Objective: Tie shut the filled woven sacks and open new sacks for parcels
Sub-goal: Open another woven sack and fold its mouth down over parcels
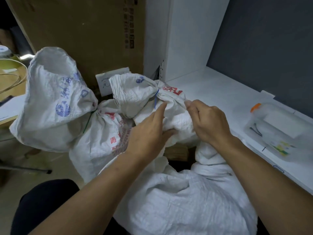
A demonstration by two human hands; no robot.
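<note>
Two hands work the far sack [135,92] at its blue tie [156,99]: left hand [149,134] straight-fingered, right hand [210,122] pinching it. Probably pull snug next.

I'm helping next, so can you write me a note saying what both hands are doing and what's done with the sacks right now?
The left hand is open, index finger straight, resting on the blue-tied sack beside its blue tie.
The right hand pinches a fold at that sack's neck.
The green-tied sack stands to the left, closed with a green tie.
The near sack lies closest to the person, neck bunched; its tie is unclear.
Done: two sacks tied.
Left: check the near sack, then open new sacks; no fresh one shows yet.
</note>
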